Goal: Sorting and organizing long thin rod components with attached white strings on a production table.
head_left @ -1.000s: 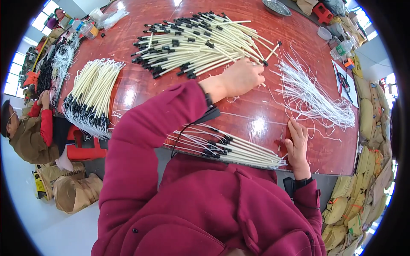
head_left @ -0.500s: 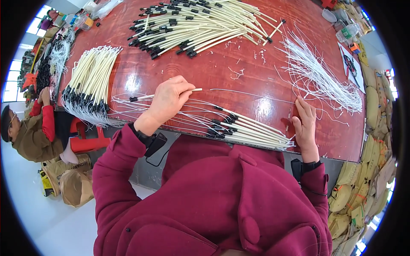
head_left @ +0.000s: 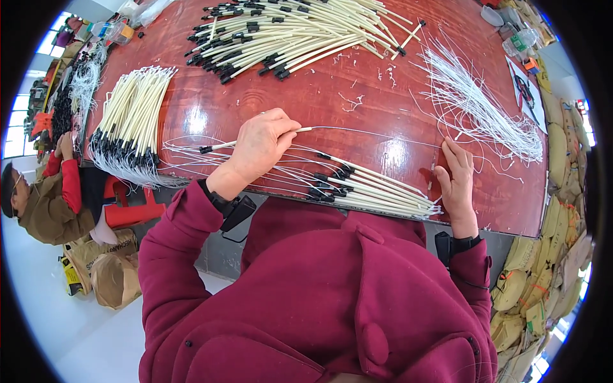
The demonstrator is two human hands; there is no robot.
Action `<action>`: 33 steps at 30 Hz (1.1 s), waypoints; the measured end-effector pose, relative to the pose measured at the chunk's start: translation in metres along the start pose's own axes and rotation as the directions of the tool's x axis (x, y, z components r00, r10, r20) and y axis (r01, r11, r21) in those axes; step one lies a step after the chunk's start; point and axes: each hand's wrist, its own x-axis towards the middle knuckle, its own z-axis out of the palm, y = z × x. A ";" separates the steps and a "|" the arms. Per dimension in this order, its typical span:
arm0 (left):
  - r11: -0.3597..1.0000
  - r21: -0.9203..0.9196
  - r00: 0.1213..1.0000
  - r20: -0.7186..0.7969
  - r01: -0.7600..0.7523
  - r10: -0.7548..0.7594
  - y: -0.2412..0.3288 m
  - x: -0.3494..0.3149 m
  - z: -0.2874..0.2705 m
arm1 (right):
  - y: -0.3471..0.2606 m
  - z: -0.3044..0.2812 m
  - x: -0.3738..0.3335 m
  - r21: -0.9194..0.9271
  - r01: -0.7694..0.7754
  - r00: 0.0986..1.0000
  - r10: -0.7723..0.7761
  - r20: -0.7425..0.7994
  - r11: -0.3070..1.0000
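Observation:
My left hand (head_left: 263, 145) is closed round a thin cream-coloured tube with a black end piece (head_left: 205, 150) sticking out at its left. From the tube's right tip a thin white cord (head_left: 370, 132) runs across the red table to my right hand (head_left: 456, 175). That hand lies with fingers stretched and thumb apart, its fingertips at the cord; whether they pin it is hard to see. Between my hands, along the near edge, several cream tubes (head_left: 383, 186) with black ends lie side by side, white cords trailing left from them.
A big pile of cream tubes (head_left: 319, 35) covers the far middle. At left stands a corded bundle (head_left: 137, 108); loose white cords (head_left: 476, 99) lie at right. Beyond are scissors (head_left: 525, 92) and a plastic bottle (head_left: 520, 41). Another person (head_left: 48, 198) sits at far left.
The tube in my left hand has shifted right and now meets the cord's free end, which lay apart from it before. My right hand stays nearly in place.

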 end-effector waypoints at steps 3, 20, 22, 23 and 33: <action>0.999 0.022 1.000 -0.011 -0.024 0.025 0.000 0.003 0.001 | -0.001 -0.001 0.001 -0.003 -0.002 1.000 0.002 -0.005 1.000; 0.806 0.316 0.866 0.183 -0.501 0.466 0.091 0.071 0.082 | -0.057 0.015 0.028 0.045 0.163 0.978 -0.167 0.125 0.986; 0.798 0.368 0.879 0.207 -0.476 0.429 0.090 0.068 0.045 | -0.041 0.012 0.026 0.008 0.116 0.993 -0.116 0.020 0.993; 0.785 0.416 0.886 0.272 -0.459 0.375 0.084 0.068 0.021 | -0.039 0.011 0.029 0.008 0.104 0.994 -0.104 0.017 0.995; 0.964 0.199 0.985 -0.041 0.175 -0.170 -0.027 0.068 0.018 | -0.079 0.043 0.081 -0.059 0.300 0.953 -0.301 -0.011 0.952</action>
